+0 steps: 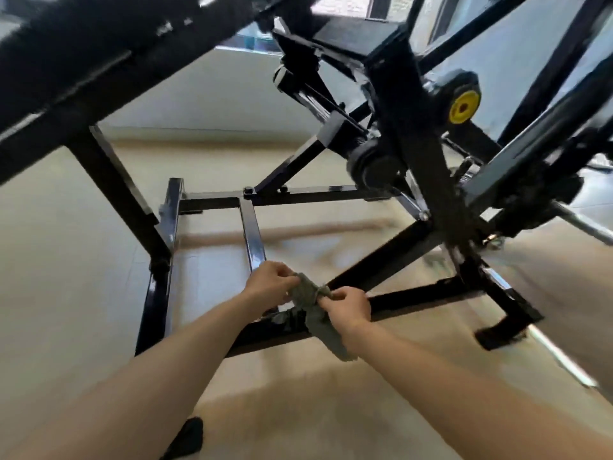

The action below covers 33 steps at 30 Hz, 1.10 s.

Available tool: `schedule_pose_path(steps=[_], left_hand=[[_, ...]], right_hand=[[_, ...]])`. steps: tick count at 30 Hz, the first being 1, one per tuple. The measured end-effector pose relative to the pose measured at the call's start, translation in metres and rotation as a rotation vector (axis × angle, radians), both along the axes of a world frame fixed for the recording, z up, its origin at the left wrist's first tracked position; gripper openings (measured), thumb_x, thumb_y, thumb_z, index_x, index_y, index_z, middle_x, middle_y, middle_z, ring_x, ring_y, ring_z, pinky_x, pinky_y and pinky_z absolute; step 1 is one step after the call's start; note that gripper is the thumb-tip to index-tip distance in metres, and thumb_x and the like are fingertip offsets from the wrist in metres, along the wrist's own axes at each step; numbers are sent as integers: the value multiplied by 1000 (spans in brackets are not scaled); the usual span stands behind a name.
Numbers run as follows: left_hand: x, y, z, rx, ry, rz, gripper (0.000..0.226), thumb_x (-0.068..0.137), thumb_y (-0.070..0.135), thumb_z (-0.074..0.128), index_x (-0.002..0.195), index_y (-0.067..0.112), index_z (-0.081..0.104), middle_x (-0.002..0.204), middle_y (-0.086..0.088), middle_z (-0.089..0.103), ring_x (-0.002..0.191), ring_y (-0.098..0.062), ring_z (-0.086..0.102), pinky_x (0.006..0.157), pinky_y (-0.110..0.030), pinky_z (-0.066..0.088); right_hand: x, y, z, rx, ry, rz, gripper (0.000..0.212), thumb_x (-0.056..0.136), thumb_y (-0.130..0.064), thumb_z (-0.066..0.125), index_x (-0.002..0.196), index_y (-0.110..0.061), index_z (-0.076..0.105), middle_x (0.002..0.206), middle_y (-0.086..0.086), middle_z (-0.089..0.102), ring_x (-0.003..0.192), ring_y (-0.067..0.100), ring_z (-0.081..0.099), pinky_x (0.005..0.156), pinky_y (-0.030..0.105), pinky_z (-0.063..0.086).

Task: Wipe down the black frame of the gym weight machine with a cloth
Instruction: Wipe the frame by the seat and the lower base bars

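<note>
Head view: left hand (270, 283), right hand (348, 305) pinch cloth (311, 303) (bunched) above frame (418, 298).

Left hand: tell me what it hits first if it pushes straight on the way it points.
The left hand points up and right, gripping the cloth. Beyond the cloth, the diagonal black bar of the frame looks like the first thing in its line, though depth is hard to judge here.

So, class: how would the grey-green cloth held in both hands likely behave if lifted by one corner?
Probably floppy: the cloth bunches between the left hand and right hand, its tail drooping. Likely light, pinched easily by fingertips.
</note>
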<state>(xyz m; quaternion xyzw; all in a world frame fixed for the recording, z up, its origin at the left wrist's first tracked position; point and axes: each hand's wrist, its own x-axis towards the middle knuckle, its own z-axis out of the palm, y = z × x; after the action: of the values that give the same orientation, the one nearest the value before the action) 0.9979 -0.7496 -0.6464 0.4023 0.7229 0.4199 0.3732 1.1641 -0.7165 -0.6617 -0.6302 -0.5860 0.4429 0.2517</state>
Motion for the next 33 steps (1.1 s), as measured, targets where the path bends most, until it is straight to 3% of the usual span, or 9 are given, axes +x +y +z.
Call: schedule_pose_path(steps=[4, 7, 10, 12, 16, 21, 25, 29, 33], left_hand=[[51, 35, 5, 5, -101, 34, 16, 91, 10, 71, 75, 10, 67, 79, -14, 67, 70, -25, 71, 51, -26, 56], [88, 62, 7, -6, -205, 117, 16, 94, 10, 69, 79, 7, 66, 88, -18, 66, 85, -32, 71, 62, -38, 63], [125, 81, 6, -3, -327, 217, 12, 96, 11, 67, 84, 8, 66, 96, -18, 67, 93, -36, 70, 55, -33, 61], [145, 89, 8, 15, -374, 243, 10, 95, 10, 67, 85, 8, 66, 94, -18, 67, 88, -32, 70, 56, -31, 60], [173, 95, 19, 72, -427, 227, 7, 92, 11, 71, 88, 6, 68, 71, -10, 68, 60, -18, 64, 57, -27, 56], [204, 97, 56, 225, -430, 192, 6, 90, 11, 72, 88, 7, 74, 65, -6, 67, 53, -10, 57, 55, -22, 52], [225, 90, 84, 444, 46, 157, 8, 90, 27, 72, 82, 26, 74, 73, 9, 73, 70, -11, 69, 74, -33, 55], [226, 82, 115, 564, 551, 263, 7, 89, 42, 69, 87, 35, 71, 76, 22, 68, 71, 0, 63, 61, -20, 41], [197, 77, 147, 650, 858, 378, 12, 89, 48, 66, 88, 38, 71, 77, 23, 66, 68, 2, 57, 56, -13, 28]], right_hand=[[49, 26, -1, -76, 65, -111, 11, 87, -8, 73, 91, -16, 67, 99, 7, 68, 81, 18, 63, 60, 23, 53], [74, 47, 6, -103, 182, -254, 6, 91, -9, 69, 90, -15, 66, 102, 9, 68, 83, 22, 61, 74, 29, 54], [90, 62, 16, -202, 405, -376, 8, 93, -16, 70, 87, -16, 65, 93, 7, 65, 71, 19, 58, 47, 17, 47], [101, 69, 23, -296, 526, -428, 17, 93, -20, 70, 81, -19, 59, 85, 6, 61, 67, 20, 55, 33, 15, 40], [119, 87, 40, -368, 810, -509, 20, 91, -14, 73, 79, -7, 58, 79, 13, 63, 70, 29, 64, 51, 35, 57], [140, 108, 71, -259, 1051, -641, 11, 89, -4, 71, 82, -1, 63, 85, 18, 69, 70, 26, 67, 48, 28, 55], [145, 112, 97, 57, 968, -759, 17, 85, -2, 75, 83, -18, 68, 88, 8, 72, 77, 22, 70, 59, 28, 60], [141, 104, 127, 405, 683, -460, 20, 82, -14, 82, 80, -30, 70, 84, -10, 72, 82, 6, 68, 62, 12, 50], [129, 92, 147, 600, 571, -263, 18, 79, -22, 86, 94, -24, 76, 91, -14, 67, 84, -6, 64, 71, 14, 52]])
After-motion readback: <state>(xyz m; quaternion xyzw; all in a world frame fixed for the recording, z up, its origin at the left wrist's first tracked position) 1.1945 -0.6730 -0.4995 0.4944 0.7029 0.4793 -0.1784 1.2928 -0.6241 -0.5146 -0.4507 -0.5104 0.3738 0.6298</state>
